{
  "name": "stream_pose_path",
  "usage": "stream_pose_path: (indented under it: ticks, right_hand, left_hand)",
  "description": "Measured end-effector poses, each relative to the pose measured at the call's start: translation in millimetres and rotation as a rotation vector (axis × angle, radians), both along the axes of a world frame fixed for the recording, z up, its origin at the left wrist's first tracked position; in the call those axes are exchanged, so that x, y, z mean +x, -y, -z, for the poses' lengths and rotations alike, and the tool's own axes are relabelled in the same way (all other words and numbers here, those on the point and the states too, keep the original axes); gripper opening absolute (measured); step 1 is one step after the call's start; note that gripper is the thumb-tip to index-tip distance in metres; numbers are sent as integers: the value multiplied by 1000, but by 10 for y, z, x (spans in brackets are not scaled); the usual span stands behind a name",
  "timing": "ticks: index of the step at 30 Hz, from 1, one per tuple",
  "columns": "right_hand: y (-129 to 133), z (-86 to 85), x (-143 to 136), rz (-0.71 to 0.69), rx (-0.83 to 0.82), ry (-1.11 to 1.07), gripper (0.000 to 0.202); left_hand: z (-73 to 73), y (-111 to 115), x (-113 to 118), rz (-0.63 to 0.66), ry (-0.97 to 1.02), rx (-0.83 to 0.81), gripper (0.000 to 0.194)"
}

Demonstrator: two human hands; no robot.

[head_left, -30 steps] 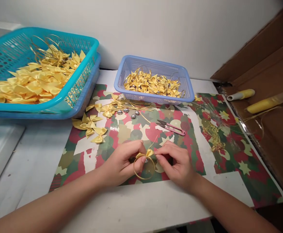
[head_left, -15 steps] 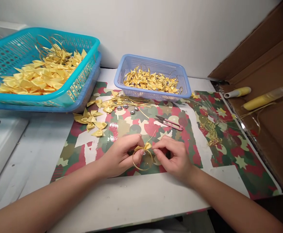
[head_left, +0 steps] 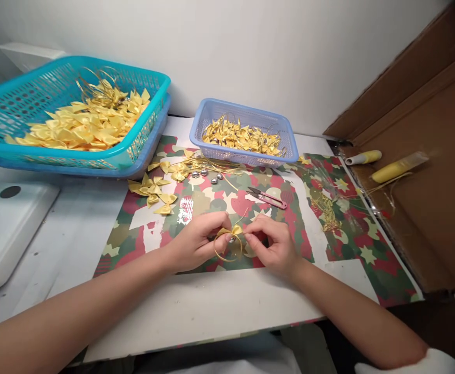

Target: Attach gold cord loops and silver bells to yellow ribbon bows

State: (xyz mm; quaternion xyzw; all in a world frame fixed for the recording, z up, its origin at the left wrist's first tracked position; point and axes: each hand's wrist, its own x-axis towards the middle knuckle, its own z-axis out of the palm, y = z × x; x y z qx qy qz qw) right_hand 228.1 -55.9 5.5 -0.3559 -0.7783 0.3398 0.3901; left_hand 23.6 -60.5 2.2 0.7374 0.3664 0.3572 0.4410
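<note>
My left hand (head_left: pixel 202 241) is closed, thumb and fingers pinching a yellow ribbon bow (head_left: pixel 236 230) with a gold cord loop (head_left: pixel 227 259) hanging below it. A small silver bell (head_left: pixel 232 239) sits under the bow, partly hidden by the thumb. My right hand (head_left: pixel 272 241) is pinched just right of the bow; whatever is between its fingertips is too small to make out, perhaps a cord end. A thin gold cord end (head_left: pixel 245 214) sticks up behind the bow. Beyond the hands lie pink-handled thread snips (head_left: pixel 276 200) and loose silver bells (head_left: pixel 214 181).
A turquoise basket (head_left: pixel 160 85) of yellow bows stands at the left, stacked on a blue one. A periwinkle basket (head_left: pixel 246 156) at the back holds bows with loops. Loose bows (head_left: pixel 149 187) lie left. Gold cord scraps (head_left: pixel 329 213) and yellow rolls (head_left: pixel 399 167) are at the right.
The camera view has shifted, so the baskets and table appear in slightly different places. Both hands keep nearly the same pinch around the bow and its loop.
</note>
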Motion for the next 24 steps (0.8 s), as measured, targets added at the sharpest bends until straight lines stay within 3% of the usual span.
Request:
stream_pose_path:
  ticks: [16,24]
  right_hand:
    - [21,33,25,12,111,-23,13]
    - [33,14,39,-21,47,-14,15]
  left_hand:
    - [2,-11,40,19,-31,91,33]
    - [-2,14,8,32,-42,136,21]
